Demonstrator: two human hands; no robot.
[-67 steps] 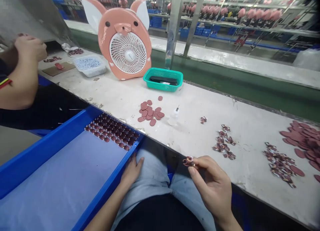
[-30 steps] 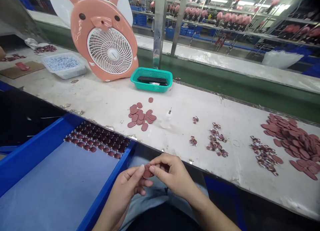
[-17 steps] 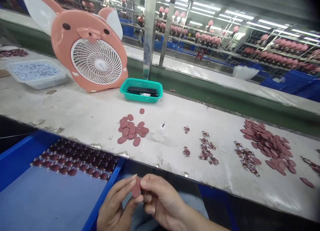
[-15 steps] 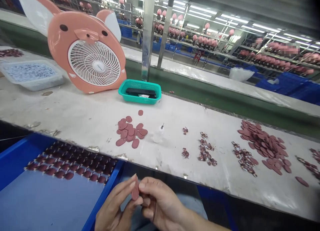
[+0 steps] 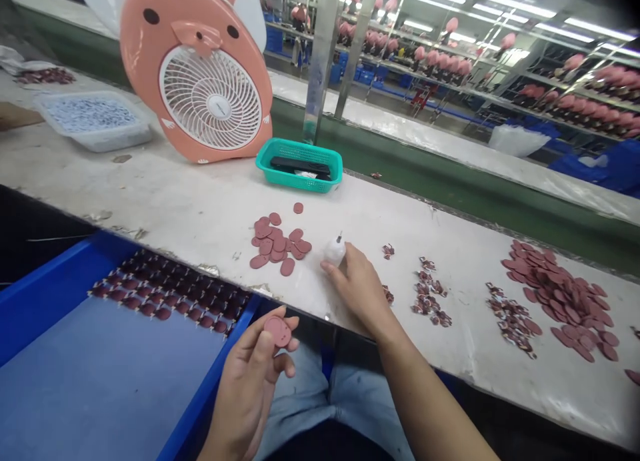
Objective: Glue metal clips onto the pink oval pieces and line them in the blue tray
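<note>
Between the thumb and fingers of my left hand (image 5: 257, 374) is a flat reddish-brown oval piece (image 5: 278, 332), its face turned up and showing small holes. My right hand (image 5: 357, 281) reaches over the bench and closes round a small white bottle (image 5: 335, 250) with a thin dark tip, which stands upright. Left of that bottle lies a loose pile of similar oval pieces (image 5: 275, 241), with a single oval piece (image 5: 298, 208) behind it. Small brown-and-white parts (image 5: 430, 294) lie in clusters to the right; one cluster is partly hidden by my right wrist.
Behind the pile stand a green basket (image 5: 300, 183) with dark items and a pink pig-shaped fan (image 5: 200, 74). A clear tub (image 5: 107, 140) of small pale pieces sits at left. Below the bench edge, a blue tray (image 5: 100, 381) holds rows of dark-red parts. A bigger oval pile (image 5: 560, 294) lies far right.
My right hand has left the oval piece and moved forward to the white bottle. My left hand keeps the piece, now turned face up. The view has shifted slightly.
</note>
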